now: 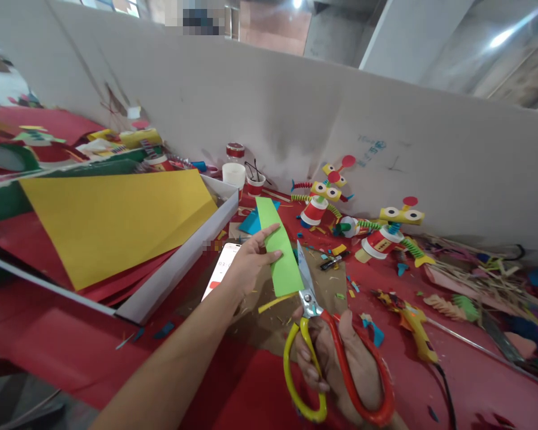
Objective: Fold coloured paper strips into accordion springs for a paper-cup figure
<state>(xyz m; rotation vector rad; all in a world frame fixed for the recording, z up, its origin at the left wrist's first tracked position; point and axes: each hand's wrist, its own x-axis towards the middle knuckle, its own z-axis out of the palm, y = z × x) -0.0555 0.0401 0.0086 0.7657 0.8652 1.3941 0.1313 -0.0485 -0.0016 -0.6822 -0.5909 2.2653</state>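
Over a red-covered counter (470, 385), a light-green rectangular paper strip (284, 266) is held in the left hand (251, 260) above a flat brown board (338, 282). The right hand (329, 356) grips steel scissors with red and yellow handles (311, 304) beside it, seemingly trimming; the next snip calls for steady paper, though blade contact is unclear.

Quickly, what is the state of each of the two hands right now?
Left hand: closed, holding the green paper.
Right hand: closed, holding the scissors.
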